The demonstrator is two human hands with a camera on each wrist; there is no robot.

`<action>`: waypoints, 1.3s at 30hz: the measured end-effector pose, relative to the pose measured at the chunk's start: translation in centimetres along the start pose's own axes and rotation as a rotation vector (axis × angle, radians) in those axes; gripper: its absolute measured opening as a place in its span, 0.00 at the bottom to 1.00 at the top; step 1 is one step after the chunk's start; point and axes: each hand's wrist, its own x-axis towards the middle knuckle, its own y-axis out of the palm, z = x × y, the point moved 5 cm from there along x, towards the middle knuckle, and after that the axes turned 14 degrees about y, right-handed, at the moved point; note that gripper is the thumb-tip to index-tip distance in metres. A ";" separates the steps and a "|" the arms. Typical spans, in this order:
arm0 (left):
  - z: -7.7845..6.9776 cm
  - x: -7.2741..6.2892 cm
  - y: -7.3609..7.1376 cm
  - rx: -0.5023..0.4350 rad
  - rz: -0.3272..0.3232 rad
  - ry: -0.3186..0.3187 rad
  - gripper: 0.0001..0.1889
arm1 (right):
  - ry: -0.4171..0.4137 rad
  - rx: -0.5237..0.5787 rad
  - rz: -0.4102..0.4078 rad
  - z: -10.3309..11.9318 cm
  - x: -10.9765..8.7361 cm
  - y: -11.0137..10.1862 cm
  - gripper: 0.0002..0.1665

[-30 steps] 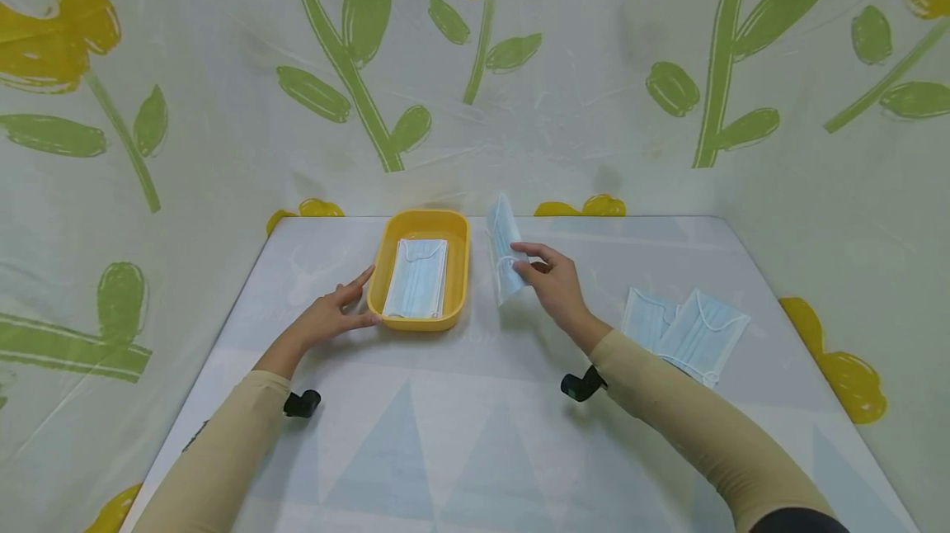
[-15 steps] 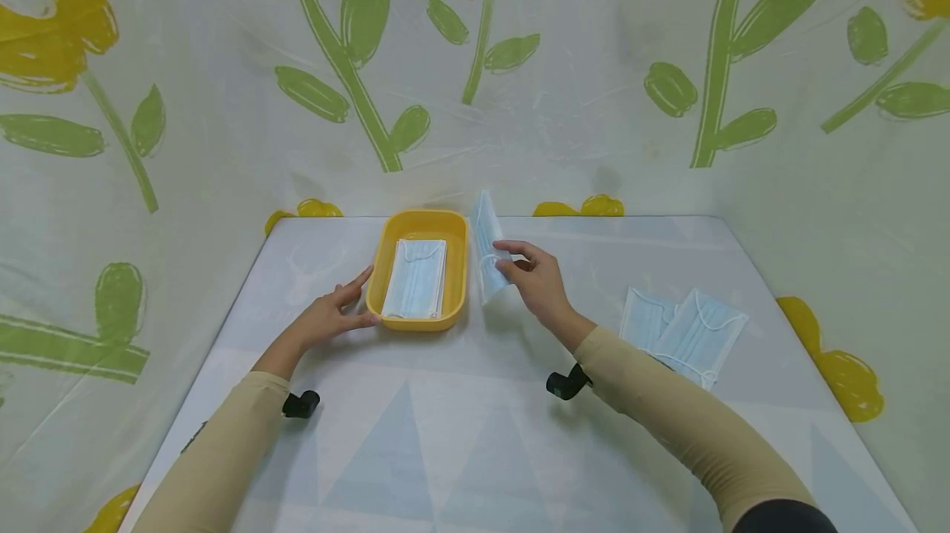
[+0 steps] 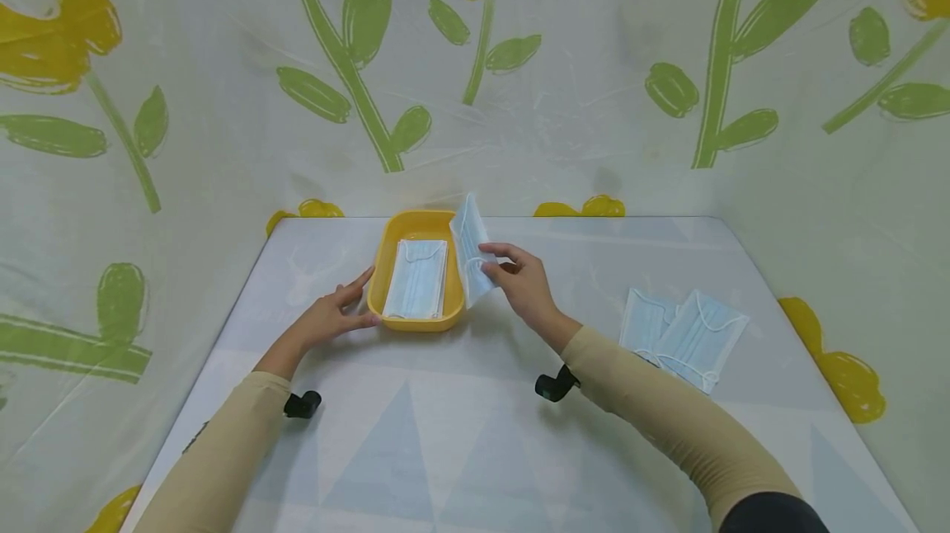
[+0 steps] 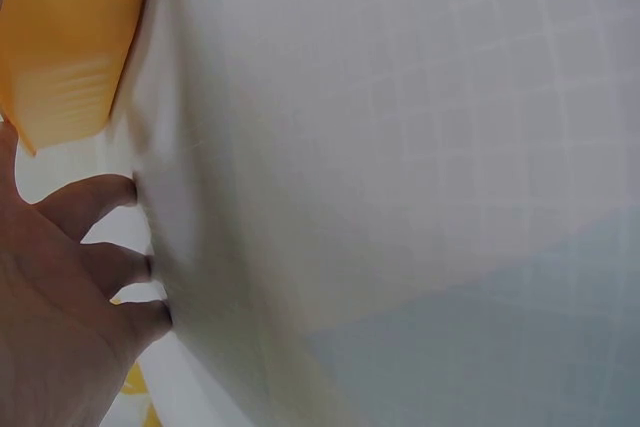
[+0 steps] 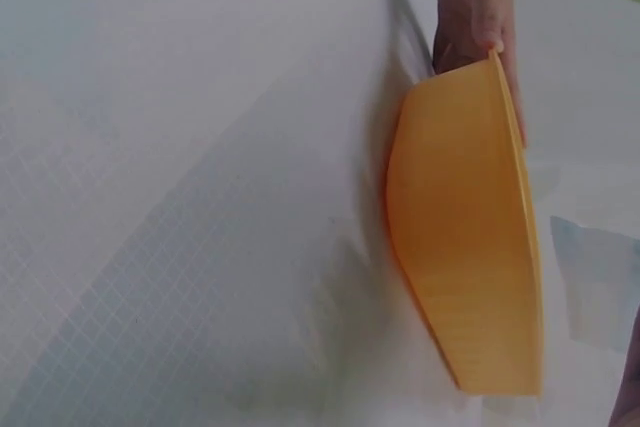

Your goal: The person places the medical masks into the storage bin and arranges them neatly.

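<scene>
Pinching pale-blue pleated mask (image 3: 467,252) in right hand (image 3: 525,285), roughly lengthwise along right rim of yellow oblong plastic tray (image 3: 417,325); touching tray's left with spread left hand (image 3: 331,320).

There is one table (image 3: 475,426) and one yellow tray (image 3: 420,225). One blue face mask (image 3: 469,244) is held up, and two loose masks (image 3: 701,335) lie down. One pile of masks (image 3: 416,279) is too squished to count. There is one left hand (image 3: 334,317), one right hand (image 3: 529,284), two tan sleeves (image 3: 668,417) and two black wrist cameras (image 3: 303,404).
</scene>
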 end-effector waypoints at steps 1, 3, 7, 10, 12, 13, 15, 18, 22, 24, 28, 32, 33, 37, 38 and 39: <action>0.0 0.0 0.0 -0.002 0.001 -0.001 0.55 | 0.002 0.003 0.000 -0.1 0.0 0.1 0.15; 0.0 0.1 0.0 -0.003 0.000 -0.003 0.55 | 0.001 0.007 -0.001 -0.1 0.1 0.4 0.16; 0.0 0.0 0.1 -0.004 -0.003 -0.002 0.55 | -0.003 0.024 0.009 -0.2 0.2 1.1 0.16; 0.2 0.1 0.2 -0.004 -0.001 0.008 0.54 | 0.004 0.039 0.027 -0.4 0.4 1.6 0.16; 0.3 0.1 0.2 -0.003 0.000 0.012 0.54 | 0.012 0.047 0.036 -0.6 0.5 1.9 0.16; 0.4 0.1 0.2 -0.003 0.000 0.013 0.54 | 0.016 0.048 0.037 -0.7 0.5 2.1 0.16; 0.5 0.1 0.2 -0.002 0.000 0.011 0.54 | 0.021 0.048 0.036 -0.8 0.6 2.4 0.16; 0.5 0.1 0.2 -0.003 -0.006 0.008 0.54 | 0.030 0.041 0.034 -0.8 0.8 2.9 0.16; 0.4 0.1 0.1 -0.005 -0.007 0.005 0.54 | 0.043 0.045 0.045 -0.8 1.0 3.7 0.16; 0.4 0.2 0.1 -0.006 -0.006 0.005 0.55 | 0.047 0.051 0.052 -0.8 1.1 4.0 0.17; 0.4 0.2 0.1 -0.005 -0.003 0.004 0.55 | 0.057 0.043 0.049 -0.9 1.2 4.6 0.17; 0.4 0.2 0.1 -0.003 -0.004 0.010 0.54 | 0.062 0.027 0.037 -1.2 1.4 5.0 0.16; 0.4 0.2 0.1 -0.004 -0.005 0.013 0.54 | 0.063 0.022 0.034 -1.2 1.5 5.1 0.16; 0.3 0.2 0.1 -0.006 -0.009 0.020 0.54 | 0.075 0.008 0.037 -1.2 1.8 5.7 0.16; 0.3 0.2 0.1 -0.005 -0.007 0.022 0.54 | 0.082 0.007 0.040 -1.1 1.8 5.9 0.16; 0.3 0.2 0.1 -0.005 -0.005 0.023 0.54 | 0.089 0.006 0.043 -1.1 1.8 6.1 0.16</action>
